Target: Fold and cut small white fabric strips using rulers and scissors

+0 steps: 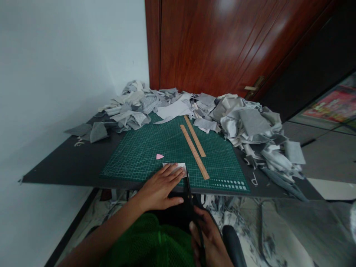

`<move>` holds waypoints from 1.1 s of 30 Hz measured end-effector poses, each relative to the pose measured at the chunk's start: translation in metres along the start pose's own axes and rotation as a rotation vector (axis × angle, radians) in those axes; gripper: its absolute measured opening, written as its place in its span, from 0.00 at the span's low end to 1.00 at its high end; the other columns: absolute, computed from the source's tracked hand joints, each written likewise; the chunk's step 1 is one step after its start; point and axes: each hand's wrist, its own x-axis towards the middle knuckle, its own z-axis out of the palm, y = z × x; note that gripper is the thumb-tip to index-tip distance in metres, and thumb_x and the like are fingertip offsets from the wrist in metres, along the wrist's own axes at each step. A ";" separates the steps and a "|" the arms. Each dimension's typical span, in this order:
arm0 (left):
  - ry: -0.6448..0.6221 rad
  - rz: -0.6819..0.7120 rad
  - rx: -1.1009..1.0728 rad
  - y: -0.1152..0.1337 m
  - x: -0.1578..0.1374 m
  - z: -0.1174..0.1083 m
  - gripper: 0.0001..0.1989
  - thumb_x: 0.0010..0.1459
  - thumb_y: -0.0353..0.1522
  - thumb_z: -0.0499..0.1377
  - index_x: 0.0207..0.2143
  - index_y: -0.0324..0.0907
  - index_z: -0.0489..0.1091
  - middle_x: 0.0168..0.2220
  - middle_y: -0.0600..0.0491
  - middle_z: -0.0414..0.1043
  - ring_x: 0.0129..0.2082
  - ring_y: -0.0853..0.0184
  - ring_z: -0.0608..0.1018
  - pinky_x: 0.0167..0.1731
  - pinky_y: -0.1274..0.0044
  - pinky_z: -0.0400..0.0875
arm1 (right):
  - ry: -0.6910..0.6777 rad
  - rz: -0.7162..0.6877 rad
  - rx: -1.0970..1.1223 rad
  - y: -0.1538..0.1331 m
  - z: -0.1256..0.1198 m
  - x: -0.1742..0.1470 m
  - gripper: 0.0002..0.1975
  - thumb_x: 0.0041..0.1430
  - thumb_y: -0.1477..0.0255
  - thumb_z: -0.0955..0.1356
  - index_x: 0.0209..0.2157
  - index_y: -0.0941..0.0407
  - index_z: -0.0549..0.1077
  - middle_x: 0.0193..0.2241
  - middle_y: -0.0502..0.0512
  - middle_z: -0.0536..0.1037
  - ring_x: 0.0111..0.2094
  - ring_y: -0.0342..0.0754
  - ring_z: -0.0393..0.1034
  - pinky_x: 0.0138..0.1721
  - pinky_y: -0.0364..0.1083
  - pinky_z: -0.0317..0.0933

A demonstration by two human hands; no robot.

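My left hand (160,187) lies flat with its fingers spread over a small white piece of fabric (182,167) near the front edge of the green cutting mat (133,148). Black scissors (190,191) are gripped in my right hand (207,235), below the table edge. Their blades point away from me and reach up to the right side of the fabric. Just beyond my left hand is a pink triangular piece of chalk (159,156). Two wooden rulers, a nearer one (194,152) and a farther one (194,136), lie slanted to the right.
Heaps of grey and white fabric scraps (250,122) line the back and right of the dark table (61,167), with another pile (130,107) at the back left. A white wall (69,74) stands left, a wooden door (208,48) behind. Scraps litter the floor.
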 end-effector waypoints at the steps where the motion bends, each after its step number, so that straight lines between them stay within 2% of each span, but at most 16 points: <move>1: 0.001 0.001 -0.001 0.000 0.000 0.000 0.43 0.67 0.57 0.50 0.72 0.40 0.50 0.74 0.44 0.49 0.74 0.51 0.49 0.71 0.60 0.41 | 0.003 0.004 0.003 0.000 0.000 0.000 0.41 0.47 0.44 0.76 0.56 0.52 0.68 0.23 0.44 0.73 0.15 0.35 0.55 0.14 0.35 0.51; 10: 0.025 0.010 -0.006 0.000 -0.001 -0.001 0.44 0.66 0.57 0.51 0.73 0.42 0.46 0.74 0.45 0.49 0.74 0.51 0.49 0.71 0.59 0.42 | 0.007 -0.025 -0.008 0.004 0.002 -0.001 0.40 0.48 0.43 0.75 0.56 0.51 0.68 0.21 0.44 0.71 0.15 0.35 0.54 0.14 0.36 0.51; 14: 0.020 0.009 -0.013 -0.001 -0.001 0.000 0.43 0.67 0.57 0.51 0.73 0.40 0.49 0.74 0.44 0.49 0.74 0.50 0.49 0.71 0.59 0.42 | 0.007 -0.028 -0.007 0.005 0.002 0.000 0.40 0.49 0.44 0.75 0.57 0.51 0.68 0.19 0.43 0.70 0.15 0.36 0.54 0.14 0.36 0.51; 19: 0.010 0.008 0.003 -0.001 -0.001 0.001 0.43 0.67 0.57 0.50 0.72 0.40 0.49 0.74 0.44 0.48 0.74 0.51 0.48 0.71 0.59 0.41 | -0.013 -0.014 -0.019 0.003 0.000 0.000 0.41 0.49 0.44 0.76 0.57 0.52 0.68 0.22 0.44 0.72 0.14 0.35 0.55 0.14 0.36 0.51; 24: 0.024 0.013 0.014 -0.001 -0.001 0.001 0.43 0.67 0.57 0.49 0.73 0.41 0.48 0.74 0.45 0.49 0.74 0.51 0.49 0.71 0.60 0.41 | -0.021 -0.026 -0.029 0.005 -0.001 0.001 0.41 0.50 0.44 0.75 0.59 0.51 0.67 0.21 0.43 0.71 0.14 0.36 0.54 0.14 0.36 0.50; 33: 0.013 0.003 0.024 -0.001 -0.001 0.002 0.43 0.67 0.58 0.47 0.73 0.41 0.48 0.74 0.45 0.49 0.74 0.52 0.48 0.71 0.60 0.41 | 0.042 -0.019 -0.002 0.007 0.002 0.002 0.41 0.46 0.44 0.77 0.55 0.52 0.68 0.24 0.45 0.73 0.14 0.35 0.54 0.14 0.36 0.49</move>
